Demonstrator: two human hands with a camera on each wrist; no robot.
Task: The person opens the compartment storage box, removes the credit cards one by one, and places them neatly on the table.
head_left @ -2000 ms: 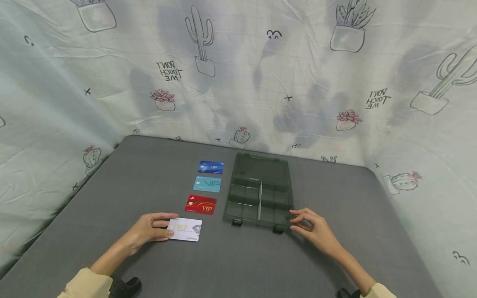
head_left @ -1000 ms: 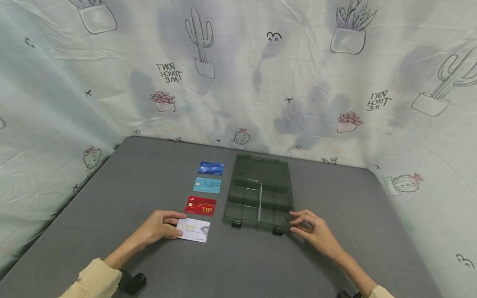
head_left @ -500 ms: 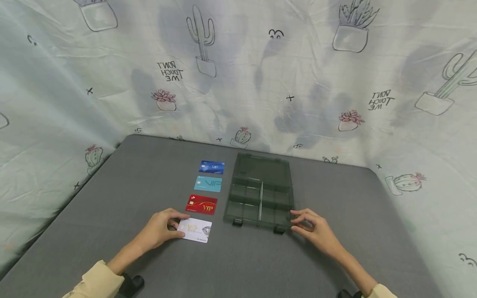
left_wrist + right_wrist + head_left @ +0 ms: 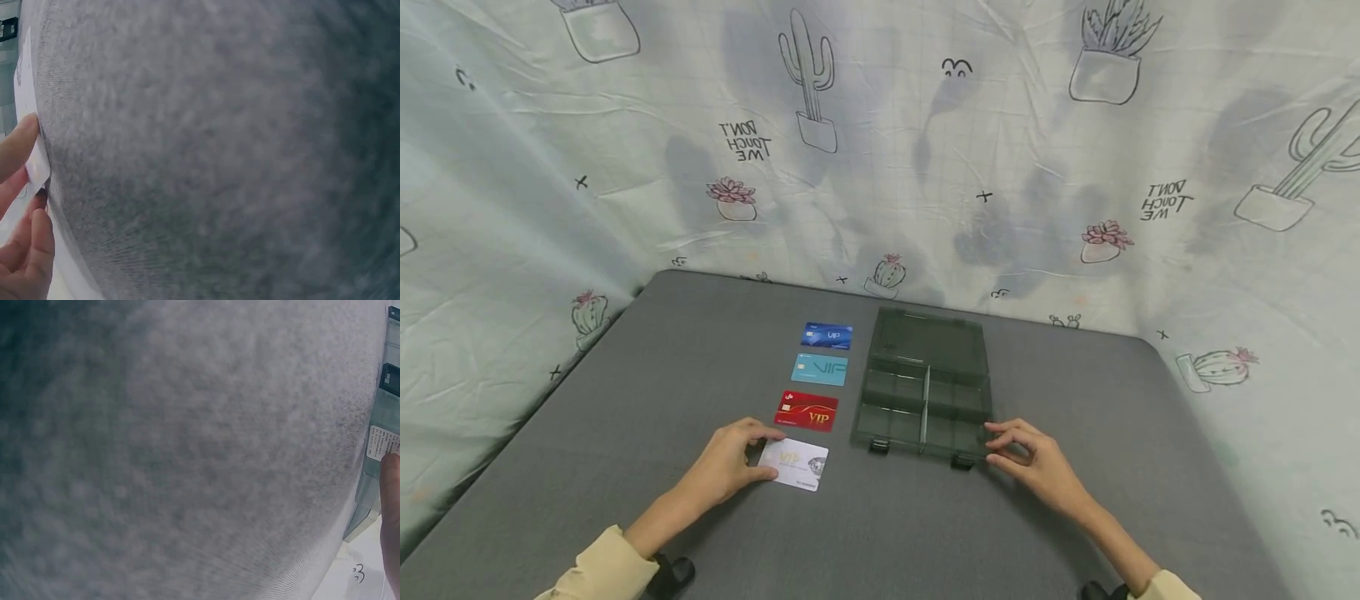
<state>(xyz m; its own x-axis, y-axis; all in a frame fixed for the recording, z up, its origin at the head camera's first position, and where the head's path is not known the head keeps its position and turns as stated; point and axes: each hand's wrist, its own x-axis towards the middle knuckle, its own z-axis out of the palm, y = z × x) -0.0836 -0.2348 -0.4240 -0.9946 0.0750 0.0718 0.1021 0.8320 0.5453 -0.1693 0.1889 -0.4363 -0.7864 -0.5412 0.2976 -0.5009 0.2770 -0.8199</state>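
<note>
In the head view, my left hand (image 4: 733,462) pinches the left end of a white VIP card (image 4: 803,467), which lies at or just above the grey table. The left wrist view shows the thumb (image 4: 25,137) against this card's face. Beyond it lie a red VIP card (image 4: 805,411), a light-blue one (image 4: 811,369) and a dark-blue one (image 4: 826,335), forming a column. My right hand (image 4: 1037,467) holds the front right corner of a dark-green translucent plastic box (image 4: 925,450), thumb and fingertips at its side wall. The lid is up, and the divided compartments hold nothing visible.
The box has two black latches (image 4: 878,446) along its front edge. A printed label (image 4: 382,444) shows on its wall in the right wrist view. A cactus-patterned curtain (image 4: 880,150) borders the grey table (image 4: 880,542) behind and at the sides.
My left hand has slid the white card to the right, below the red card, and has shifted its grip slightly. My right hand stays at the box corner.
</note>
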